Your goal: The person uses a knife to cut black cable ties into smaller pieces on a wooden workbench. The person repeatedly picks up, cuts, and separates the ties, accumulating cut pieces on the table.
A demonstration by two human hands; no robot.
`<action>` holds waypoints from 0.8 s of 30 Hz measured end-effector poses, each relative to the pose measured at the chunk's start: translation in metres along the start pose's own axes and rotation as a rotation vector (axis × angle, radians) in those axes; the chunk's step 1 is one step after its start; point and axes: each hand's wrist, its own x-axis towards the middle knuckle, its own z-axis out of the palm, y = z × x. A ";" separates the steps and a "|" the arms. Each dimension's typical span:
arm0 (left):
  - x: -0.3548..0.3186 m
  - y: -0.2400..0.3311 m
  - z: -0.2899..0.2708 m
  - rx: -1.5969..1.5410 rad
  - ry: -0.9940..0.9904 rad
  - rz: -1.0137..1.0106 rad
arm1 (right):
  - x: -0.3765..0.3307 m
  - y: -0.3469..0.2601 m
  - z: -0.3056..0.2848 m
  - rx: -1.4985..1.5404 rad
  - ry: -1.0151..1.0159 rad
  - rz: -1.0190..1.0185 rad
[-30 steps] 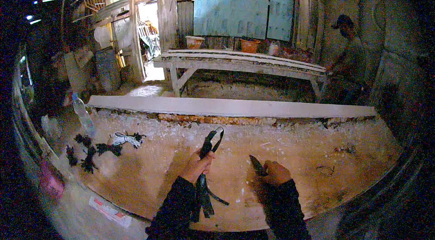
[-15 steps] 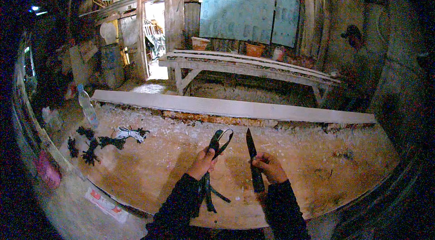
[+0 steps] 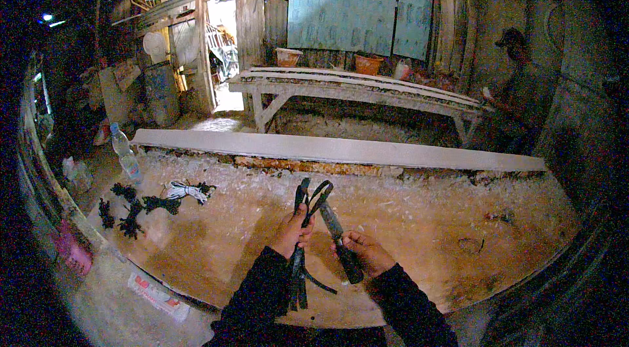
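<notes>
A bundle of black flat strips (image 3: 297,281) is gripped in my left hand (image 3: 288,234), its fingers closed around the middle. Above the fist the strips rise into a loop and an upright part; their loose ends hang below toward the front edge. My right hand (image 3: 367,253) is closed on the dark handle of a knife (image 3: 352,267). The blade points up and to the left, close beside the looped strips; whether it touches them I cannot tell. Both hands are over the middle of the wooden table (image 3: 419,242).
Small black cord bundles (image 3: 160,205) and a white one (image 3: 187,192) lie at the left, near a clear plastic bottle (image 3: 123,150). A long pale board (image 3: 341,150) edges the table's far side. Beyond stands a bench (image 3: 367,89); a person (image 3: 517,95) is at the right.
My right hand has brought the knife left, tilting its blade toward the strips. The strips above my left fist have shifted, with an upright part now beside the loop. The person's hand appears raised.
</notes>
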 end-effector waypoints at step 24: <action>-0.006 -0.018 0.024 0.144 -0.181 -0.272 | -0.005 -0.025 -0.007 -0.755 0.581 -0.635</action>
